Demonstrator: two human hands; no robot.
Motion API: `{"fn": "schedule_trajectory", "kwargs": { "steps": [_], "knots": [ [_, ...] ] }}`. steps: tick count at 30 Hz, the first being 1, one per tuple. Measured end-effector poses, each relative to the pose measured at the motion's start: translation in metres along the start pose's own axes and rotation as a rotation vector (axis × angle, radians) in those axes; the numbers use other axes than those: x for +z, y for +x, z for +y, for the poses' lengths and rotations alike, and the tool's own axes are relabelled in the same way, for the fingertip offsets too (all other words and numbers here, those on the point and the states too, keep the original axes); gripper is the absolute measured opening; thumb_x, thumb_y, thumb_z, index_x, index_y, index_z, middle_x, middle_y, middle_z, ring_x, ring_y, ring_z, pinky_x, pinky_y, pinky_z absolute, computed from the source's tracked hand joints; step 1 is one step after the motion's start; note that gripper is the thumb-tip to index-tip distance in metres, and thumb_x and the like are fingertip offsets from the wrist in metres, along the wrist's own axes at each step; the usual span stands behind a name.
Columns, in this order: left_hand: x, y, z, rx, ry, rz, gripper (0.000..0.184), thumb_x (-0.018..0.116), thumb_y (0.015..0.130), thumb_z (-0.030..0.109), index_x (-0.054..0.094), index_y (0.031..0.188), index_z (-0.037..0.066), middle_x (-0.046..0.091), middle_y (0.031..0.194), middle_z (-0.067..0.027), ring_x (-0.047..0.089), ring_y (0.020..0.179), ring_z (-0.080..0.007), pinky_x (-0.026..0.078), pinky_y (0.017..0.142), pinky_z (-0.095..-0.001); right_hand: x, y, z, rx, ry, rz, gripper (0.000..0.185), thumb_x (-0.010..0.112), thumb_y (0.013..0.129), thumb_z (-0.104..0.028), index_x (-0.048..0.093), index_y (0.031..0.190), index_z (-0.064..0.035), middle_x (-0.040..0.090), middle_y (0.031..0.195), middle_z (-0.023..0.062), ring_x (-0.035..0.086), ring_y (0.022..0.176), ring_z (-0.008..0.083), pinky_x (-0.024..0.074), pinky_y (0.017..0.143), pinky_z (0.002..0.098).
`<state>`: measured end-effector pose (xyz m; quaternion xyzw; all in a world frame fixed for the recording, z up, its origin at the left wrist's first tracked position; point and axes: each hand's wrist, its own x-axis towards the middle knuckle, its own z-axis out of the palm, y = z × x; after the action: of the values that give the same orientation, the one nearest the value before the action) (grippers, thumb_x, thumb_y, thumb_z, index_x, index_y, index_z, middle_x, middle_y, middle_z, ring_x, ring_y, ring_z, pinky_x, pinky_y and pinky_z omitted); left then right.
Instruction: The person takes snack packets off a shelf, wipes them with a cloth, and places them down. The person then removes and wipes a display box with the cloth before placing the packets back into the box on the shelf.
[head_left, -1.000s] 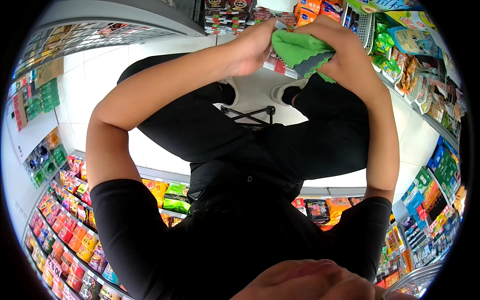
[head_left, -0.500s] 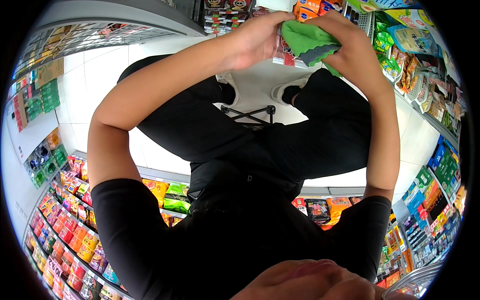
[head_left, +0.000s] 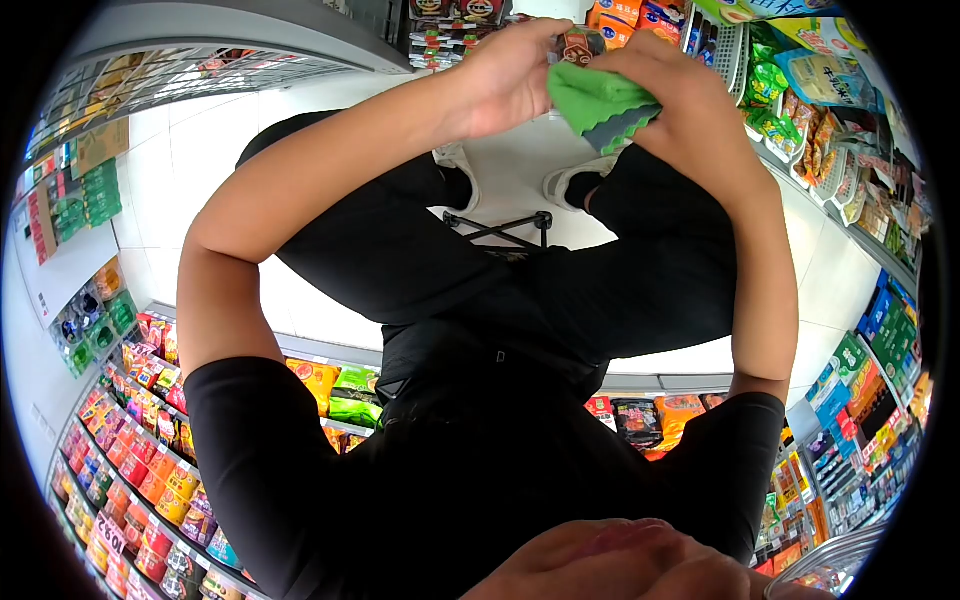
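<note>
My left hand (head_left: 505,82) is closed on one end of a small dark package with an orange-brown label (head_left: 580,45). Whether this is a jar or a packet, I cannot tell. In my right hand (head_left: 680,95) is a green cloth with a grey underside and a scalloped edge (head_left: 598,95), bunched between the fingers. The cloth lies against the near side of the package, hiding part of it. Both hands are in front of a low shelf, above my shoes.
Orange packets (head_left: 615,25) and dark packs (head_left: 445,40) fill the shelf ahead. Bagged snacks hang in white baskets (head_left: 735,55) at right. A grey wire rack (head_left: 150,85) stands at left. Noodle shelves (head_left: 150,460) lie behind me. Below is a folding stool's black frame (head_left: 497,228).
My right hand and the cloth have shifted slightly left and down. The package's label, hidden behind the cloth before, now shows above it. My left hand has barely moved.
</note>
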<state>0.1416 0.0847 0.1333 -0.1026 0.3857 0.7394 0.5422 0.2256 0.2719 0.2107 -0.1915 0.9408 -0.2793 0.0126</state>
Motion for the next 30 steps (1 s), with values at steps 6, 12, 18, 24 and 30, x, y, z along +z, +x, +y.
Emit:
{"fn": "schedule_trajectory", "kwargs": {
  "steps": [6,12,18,24,30],
  "knots": [
    [-0.001,-0.001,0.001,0.007,0.01,-0.01,0.039,0.039,0.112,0.031,0.052,0.132,0.001,0.066,0.124,-0.0131,0.067,0.111,-0.0216,0.054,0.1,-0.0387,0.007,-0.003,0.0,-0.013,0.022,-0.017,0.048,0.075,0.068,0.001,0.069,0.114,-0.0114,0.066,0.103,0.0087,0.066,0.096,0.034,0.0539,0.08,0.0418],
    [-0.007,0.003,0.007,-0.035,-0.126,-0.168,0.032,0.044,0.11,0.025,0.06,0.123,0.001,0.071,0.113,-0.0117,0.07,0.105,-0.0216,0.057,0.097,-0.0365,-0.001,-0.003,0.007,0.022,0.037,-0.011,0.048,0.075,0.069,0.002,0.069,0.115,-0.0095,0.066,0.104,0.0109,0.066,0.097,0.0355,0.0534,0.083,0.041],
    [-0.02,0.017,0.006,0.027,-0.168,-0.206,0.04,0.036,0.111,0.032,0.062,0.121,0.002,0.073,0.111,-0.011,0.072,0.1,-0.0213,0.057,0.096,-0.0366,0.007,-0.005,0.007,0.02,0.08,-0.05,0.047,0.074,0.07,0.0,0.068,0.115,-0.0096,0.066,0.105,0.0111,0.065,0.098,0.0361,0.0529,0.083,0.042],
    [0.003,-0.003,0.02,0.03,-0.075,-0.089,0.042,0.034,0.111,0.034,0.061,0.123,0.004,0.073,0.112,-0.0094,0.07,0.104,-0.0212,0.054,0.099,-0.0388,-0.009,-0.006,0.022,0.097,0.082,-0.041,0.051,0.072,0.069,0.002,0.065,0.12,-0.0009,0.066,0.107,0.0166,0.064,0.099,0.038,0.0515,0.091,0.0399],
    [-0.002,0.004,0.015,0.146,0.02,0.069,0.04,0.037,0.11,0.037,0.062,0.123,0.007,0.071,0.112,-0.0056,0.068,0.105,-0.0202,0.05,0.103,-0.0374,-0.008,-0.005,0.025,0.057,0.139,-0.134,0.052,0.069,0.069,0.003,0.063,0.121,-0.0006,0.066,0.108,0.0165,0.064,0.1,0.0373,0.0515,0.092,0.0382]
  ]
}}
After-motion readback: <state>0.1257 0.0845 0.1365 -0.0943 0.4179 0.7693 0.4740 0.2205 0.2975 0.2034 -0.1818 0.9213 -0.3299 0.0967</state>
